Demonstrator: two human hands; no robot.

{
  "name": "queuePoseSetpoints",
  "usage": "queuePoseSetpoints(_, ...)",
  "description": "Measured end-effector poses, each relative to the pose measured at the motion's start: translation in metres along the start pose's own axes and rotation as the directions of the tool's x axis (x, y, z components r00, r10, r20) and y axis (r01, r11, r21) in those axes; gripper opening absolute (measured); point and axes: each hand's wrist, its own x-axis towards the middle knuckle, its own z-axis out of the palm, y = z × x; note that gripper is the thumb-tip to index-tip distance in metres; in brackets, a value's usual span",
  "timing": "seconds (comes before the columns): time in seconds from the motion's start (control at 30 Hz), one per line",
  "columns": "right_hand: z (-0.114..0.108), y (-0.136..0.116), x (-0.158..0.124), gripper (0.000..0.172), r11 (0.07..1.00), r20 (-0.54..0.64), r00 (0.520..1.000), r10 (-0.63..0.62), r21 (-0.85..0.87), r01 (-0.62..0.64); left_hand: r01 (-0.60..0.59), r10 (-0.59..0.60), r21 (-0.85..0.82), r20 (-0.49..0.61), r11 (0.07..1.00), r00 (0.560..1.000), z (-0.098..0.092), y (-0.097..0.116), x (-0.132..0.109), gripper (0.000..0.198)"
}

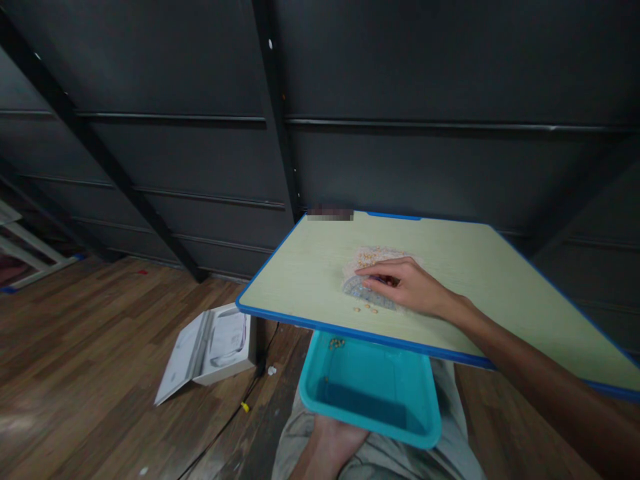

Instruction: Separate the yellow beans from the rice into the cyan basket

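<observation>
Tray (370, 380), lower centre: smooth plastic, slight sheen. Tabletop (460, 257), right of centre: smooth, satin, faint wood-like grain; edging (290, 321) plastic-looking. Wall panels (425, 60), top: metal-looking, mostly matt. Floor (110, 320), lower left: wood-look planks, glossy patch at left edge. Trousers (449, 400), bottom centre: creased, matt cloth. Box (179, 353), lower left: smooth, card-like.

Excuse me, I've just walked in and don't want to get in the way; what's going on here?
A person's right hand is over a patch of pale grains and larger yellowish kernels on a blue-edged table; whether its fingers hold anything is unclear. The left hand is at the near edge of a turquoise tray, partly hidden beneath it. A small cluster of kernel-like pieces lies in the tray's far left corner.
</observation>
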Motion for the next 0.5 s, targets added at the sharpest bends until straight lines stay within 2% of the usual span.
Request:
queuePoseSetpoints(0.23, -0.0005, -0.0028, -0.0006, 0.029, 1.0, 0.035, 0.999, 0.005, 0.016, -0.005, -0.002, 0.001, -0.015, -0.075, 1.0, 0.997, 0.0069, -0.001, -0.0003, 0.035)
queuePoseSetpoints(0.37, -0.0014, -0.0045, -0.0007, 0.029, 0.999, 0.057, 0.998, 0.018, 0.037, -0.02, 0.006, -0.011, -0.03, -0.16, 1.0, 0.987, 0.0067, -0.0007, -0.0006, 0.028)
queuePoseSetpoints(0.5, -0.0006, -0.0054, -0.0009, 0.03, 0.997, 0.074, 0.997, 0.013, 0.073, -0.019, 0.006, -0.012, -0.065, -0.096, 0.998, 0.995, 0.0027, -0.0015, 0.0005, 0.026)
